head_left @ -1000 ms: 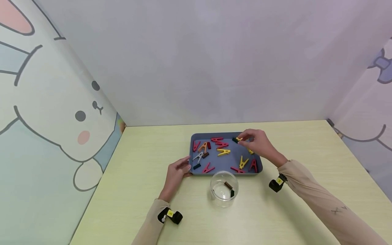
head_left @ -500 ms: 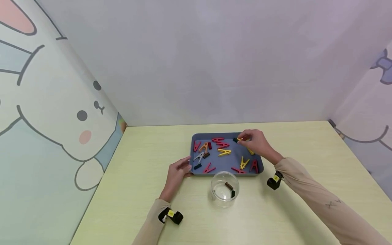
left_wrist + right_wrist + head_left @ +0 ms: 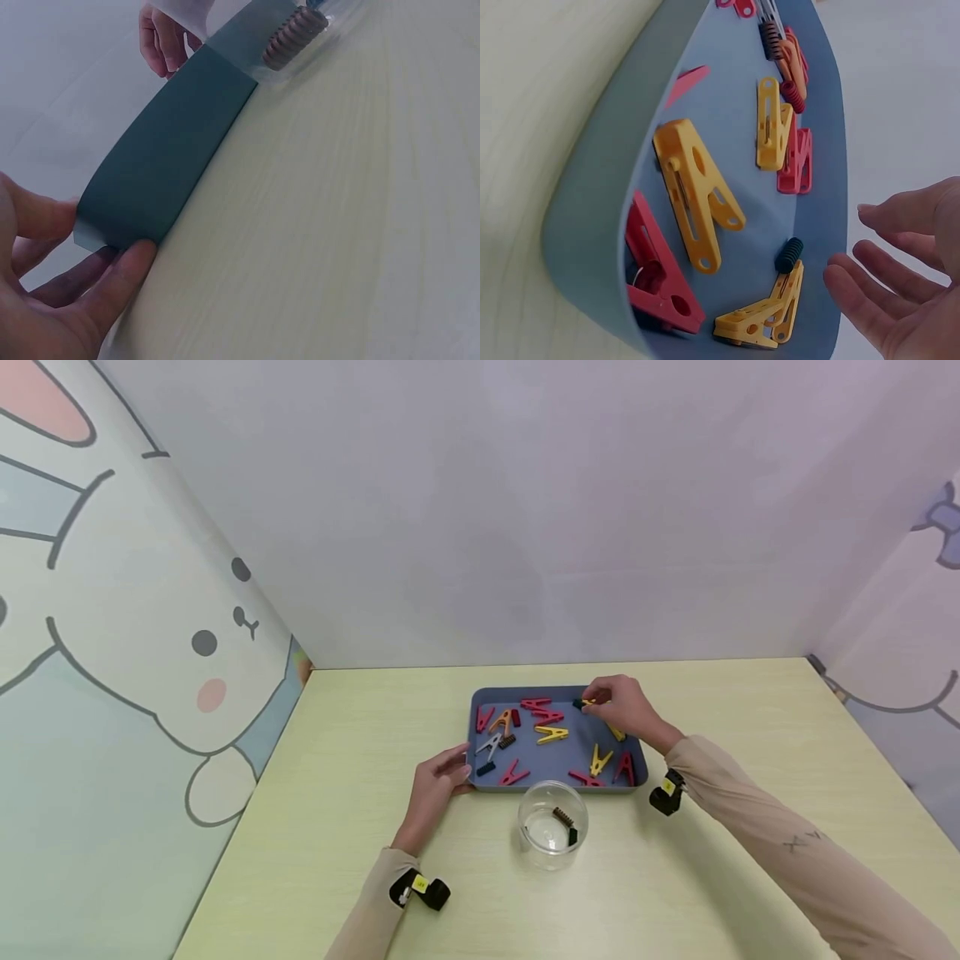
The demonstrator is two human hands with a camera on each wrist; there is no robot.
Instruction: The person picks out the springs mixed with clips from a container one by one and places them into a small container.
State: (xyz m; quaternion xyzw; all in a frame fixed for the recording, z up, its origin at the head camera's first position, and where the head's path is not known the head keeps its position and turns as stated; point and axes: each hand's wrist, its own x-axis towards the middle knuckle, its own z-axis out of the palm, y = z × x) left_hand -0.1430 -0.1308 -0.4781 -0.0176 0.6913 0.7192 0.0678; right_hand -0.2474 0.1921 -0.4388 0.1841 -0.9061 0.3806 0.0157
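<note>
A blue-grey tray (image 3: 547,756) lies on the table, holding red, yellow, orange and grey clothespins and several small ribbed coil-like pieces. My left hand (image 3: 432,785) holds its near left corner; in the left wrist view, thumb and fingers bend around the tray's end wall (image 3: 150,172). Over the far right corner is my right hand (image 3: 630,706). The right wrist view shows its fingers (image 3: 904,289) apart with nothing between them, near a dark green coil (image 3: 788,256) and a yellow clothespin (image 3: 761,319). That coil lies against the clothespin's tip.
A clear round jar (image 3: 552,856) stands just in front of the tray, with a brown coil (image 3: 562,817) and a dark green coil (image 3: 573,836) inside. The table (image 3: 360,727) meets a pale backdrop (image 3: 525,568) behind the tray.
My right wrist and forearm have shifted slightly left, while the fingertips stay over the same corner. My left hand keeps its hold on the tray.
</note>
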